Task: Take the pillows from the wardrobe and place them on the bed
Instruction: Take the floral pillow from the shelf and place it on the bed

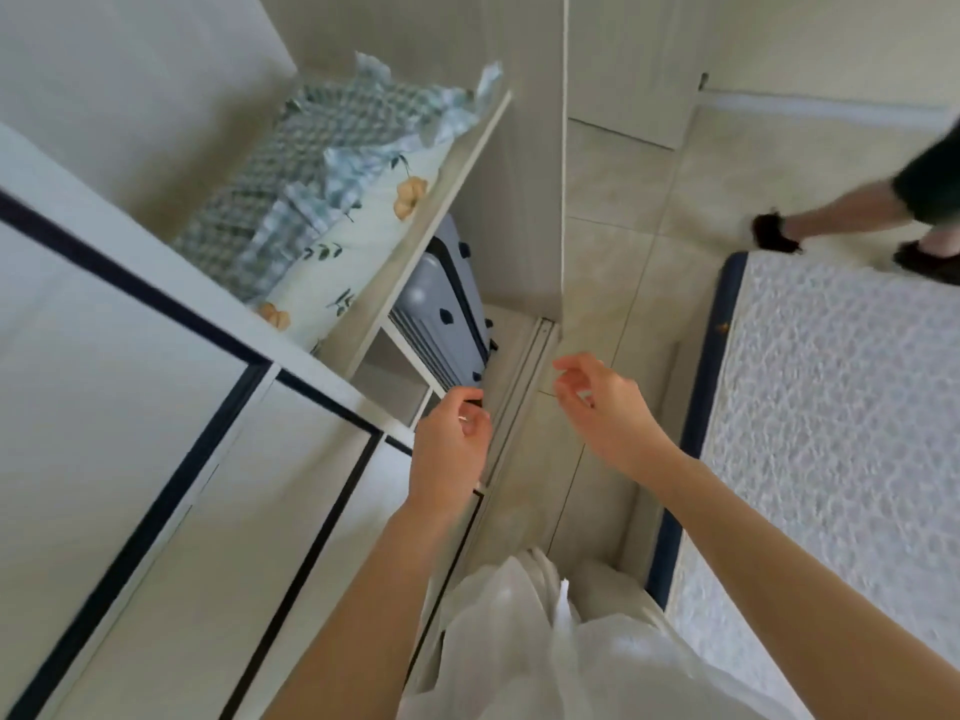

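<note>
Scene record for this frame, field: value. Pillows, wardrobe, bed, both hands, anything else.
pillows: checked pillow and floral pillow, on wardrobe shelf
below shelf: blue suitcase
sliding door: open, shelf exposed
bed: bare mattress, no pillows on the visible part
left hand: at door edge, holds nothing
right hand: open, in the air
other: second person's legs past the bed

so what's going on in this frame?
A person stands at an open wardrobe, both arms out. The left hand is at the edge of the sliding door; the right hand hangs open and empty in the gap. The pillows are stacked on the shelf, untouched, above a blue suitcase. The bed is to the right, bare mattress. Another person's legs show past the bed.
</note>
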Motion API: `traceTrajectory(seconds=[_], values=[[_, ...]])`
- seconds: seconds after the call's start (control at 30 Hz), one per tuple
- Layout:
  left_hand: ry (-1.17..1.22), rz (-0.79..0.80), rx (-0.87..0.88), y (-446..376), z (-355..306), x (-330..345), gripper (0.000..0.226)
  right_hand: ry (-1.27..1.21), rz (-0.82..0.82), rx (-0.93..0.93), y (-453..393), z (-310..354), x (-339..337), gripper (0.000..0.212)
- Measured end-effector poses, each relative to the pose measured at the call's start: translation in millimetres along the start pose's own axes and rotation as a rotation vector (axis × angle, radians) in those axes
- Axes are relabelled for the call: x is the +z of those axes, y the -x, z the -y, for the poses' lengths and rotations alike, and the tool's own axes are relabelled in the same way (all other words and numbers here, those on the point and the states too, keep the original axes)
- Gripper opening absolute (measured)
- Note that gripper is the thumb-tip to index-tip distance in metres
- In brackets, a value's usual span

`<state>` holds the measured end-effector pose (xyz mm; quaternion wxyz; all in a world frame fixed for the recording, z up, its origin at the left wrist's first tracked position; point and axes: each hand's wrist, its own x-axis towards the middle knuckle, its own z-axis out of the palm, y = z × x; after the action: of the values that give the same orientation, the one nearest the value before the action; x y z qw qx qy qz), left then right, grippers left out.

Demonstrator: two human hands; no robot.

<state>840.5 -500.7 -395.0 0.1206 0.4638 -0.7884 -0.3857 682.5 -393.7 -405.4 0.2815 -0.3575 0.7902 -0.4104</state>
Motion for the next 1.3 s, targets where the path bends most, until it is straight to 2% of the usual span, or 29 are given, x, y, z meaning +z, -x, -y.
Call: traceTrajectory(seconds=[0.3,0.43,0.53,0.63,0.77,0.87,0.97,1.07,1.17,1.3], values=[[0.04,-0.297,-0.038,-124.7,-56.6,-29.8,0.03,0.093,0.064,-0.272,-152.9,55.5,-37.3,0.03],[-0.048,-0.498,-0.055,-178.9,-57.4,-42.9,0.041,0.187,0.093,-0.413,-225.9,86.5,-35.2,0.03],[-0.147,-0.603,-0.169,-215.7,-59.0,-45.1,0.052,0.29,0.181,-0.495,-272.2,107.2,-20.7,0.035],[-0.279,-0.648,-0.25,-239.3,-62.5,-40.3,0.062,0.509,0.291,-0.693,-304.4,122.1,-0.3,0.045],[-0.447,-0.654,-0.225,-249.6,-52.5,-38.0,0.065,0.735,0.242,-0.982,-337.4,129.8,13.9,0.056],[-0.542,-0.653,-0.225,-251.5,-41.8,-42.9,0.062,0.768,0.272,-1.055,-364.2,130.3,17.7,0.064],[-0.617,-0.674,-0.189,-251.8,-26.6,-54.4,0.062,0.905,0.337,-1.12,-395.6,130.1,21.5,0.087],[-0.7,-0.645,-0.179,-251.3,-11.4,-67.2,0.073,0.991,0.392,-1.184,-419.6,132.2,28.2,0.107],[-0.715,-0.655,-0.323,-245.4,-4.1,-73.3,0.095,1.002,0.381,-1.222,-432.9,135.4,34.2,0.109],[-0.707,-0.743,-0.577,-235.5,5.7,-82.5,0.123,1.017,0.366,-1.281,-447.5,138.1,40.2,0.102]])
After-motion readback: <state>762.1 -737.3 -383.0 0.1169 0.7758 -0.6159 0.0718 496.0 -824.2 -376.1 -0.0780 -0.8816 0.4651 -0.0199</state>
